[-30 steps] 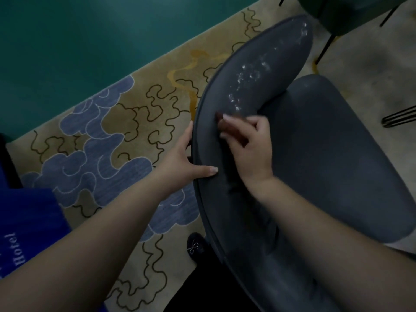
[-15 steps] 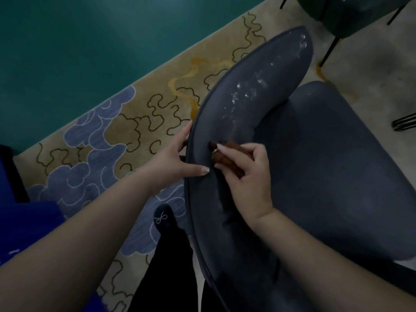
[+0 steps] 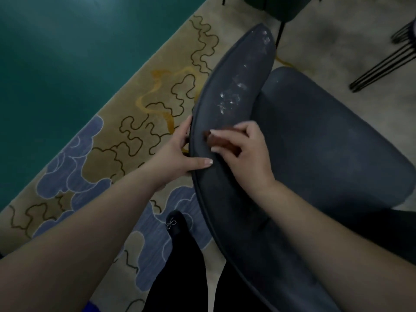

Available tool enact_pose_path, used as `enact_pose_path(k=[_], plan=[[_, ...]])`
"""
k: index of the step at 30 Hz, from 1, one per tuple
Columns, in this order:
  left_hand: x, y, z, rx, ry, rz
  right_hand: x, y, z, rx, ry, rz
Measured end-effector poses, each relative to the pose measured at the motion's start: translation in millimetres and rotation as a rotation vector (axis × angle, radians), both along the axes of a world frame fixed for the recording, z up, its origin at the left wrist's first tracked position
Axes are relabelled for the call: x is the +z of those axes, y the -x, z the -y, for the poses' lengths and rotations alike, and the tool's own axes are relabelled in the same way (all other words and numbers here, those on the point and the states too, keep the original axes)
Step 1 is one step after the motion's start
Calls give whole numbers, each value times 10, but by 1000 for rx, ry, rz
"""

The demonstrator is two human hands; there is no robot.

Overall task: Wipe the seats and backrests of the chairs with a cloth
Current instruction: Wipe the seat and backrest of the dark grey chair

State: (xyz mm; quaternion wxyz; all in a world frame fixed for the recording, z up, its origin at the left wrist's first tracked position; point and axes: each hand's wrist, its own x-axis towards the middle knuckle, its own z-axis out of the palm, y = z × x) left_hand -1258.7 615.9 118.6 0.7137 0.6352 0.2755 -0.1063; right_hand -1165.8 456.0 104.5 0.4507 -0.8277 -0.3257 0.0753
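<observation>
A dark grey chair stands in front of me, its curved backrest (image 3: pixel 227 206) running from lower right to upper middle and its seat (image 3: pixel 326 140) to the right. White smears (image 3: pixel 231 100) mark the upper backrest. My right hand (image 3: pixel 245 154) holds a small brown cloth (image 3: pixel 217 140) against the inner face of the backrest, fingers curled round it. My left hand (image 3: pixel 177 154) grips the backrest's outer edge, thumb lying on the inner face and fingers behind.
A patterned rug (image 3: pixel 126 136) with blue clouds lies left of the chair, beyond it a teal floor (image 3: pixel 67 52). My dark shoe (image 3: pixel 175 224) and trouser legs are below. Another chair (image 3: pixel 281 7) stands at the top, black wire legs (image 3: pixel 382 64) at upper right.
My right hand with the cloth slid down the backrest toward me and back up a little along its inner face. My left hand kept its grip on the edge.
</observation>
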Motion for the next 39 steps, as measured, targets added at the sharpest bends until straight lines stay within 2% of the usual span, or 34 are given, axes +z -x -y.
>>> enact_pose_path(k=[3,6,11,18,23,26,30,33,36,39], plan=[[-9,-41,-58,-38,-22,19,12,-328,-336,-122,33,20],[-32,-86,-131,-62,-50,25,-9,-295,-380,-231,-7,-2],[-58,-177,-213,-89,-59,70,-18,135,-97,-207,-8,23],[-118,-299,-275,-100,-106,92,-39,-473,-539,-371,-31,-46],[-135,-448,-312,-132,-109,117,-68,-132,-246,-234,3,42],[-135,-527,-329,-146,-118,95,-50,-259,-266,-169,24,50],[-83,-660,-366,-166,-196,46,-30,-718,-537,-223,43,38],[-65,-768,-401,-182,-222,34,-115,-563,-456,-269,-6,22],[-47,-831,-409,-212,-217,38,-168,-336,-267,-189,-52,23],[-25,-848,-437,-232,-202,16,-168,-652,-371,-184,-68,35]])
